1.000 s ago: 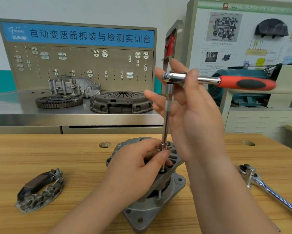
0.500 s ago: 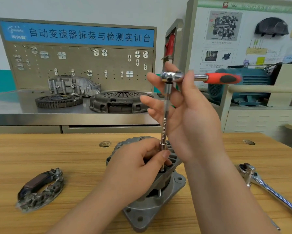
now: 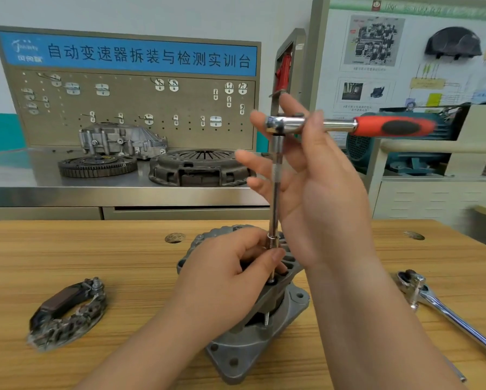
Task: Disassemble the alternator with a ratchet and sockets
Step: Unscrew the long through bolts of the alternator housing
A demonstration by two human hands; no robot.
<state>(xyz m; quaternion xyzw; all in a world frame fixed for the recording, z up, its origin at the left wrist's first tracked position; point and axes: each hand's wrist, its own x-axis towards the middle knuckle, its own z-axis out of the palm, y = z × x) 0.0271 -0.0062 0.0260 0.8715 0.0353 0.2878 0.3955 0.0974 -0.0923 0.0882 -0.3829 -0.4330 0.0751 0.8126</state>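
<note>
Workshop, wood bench (image 3: pixel 95 263); steel counter (image 3: pixel 39 192) behind alternator (image 3: pixel 253 350) holds clutch cover (image 3: pixel 199 167), flywheel (image 3: pixel 95 164). Alternator mid-bench, grey cast housing, vented end up, tilted. Red-handled ratchet (image 3: pixel 337 125) above it on vertical extension (image 3: pixel 275 198). Right hand (image 3: pixel 326 198) pinches ratchet head, left hand (image 3: pixel 225 285) pinches socket (image 3: pixel 271 242) at alternator top. Spare ratchet (image 3: pixel 438 305) right of alternator, rectifier (image 3: pixel 64 313) left.

Left hand (image 3: pixel 230 277) covers the socket (image 3: pixel 271 243) tip; spare ratchet (image 3: pixel 447 312) handle seemingly leaves frame right

Hands (image 3: pixel 329 198) hold ratchet (image 3: pixel 393 127) (over alternator (image 3: pixel 264 342)).
</note>
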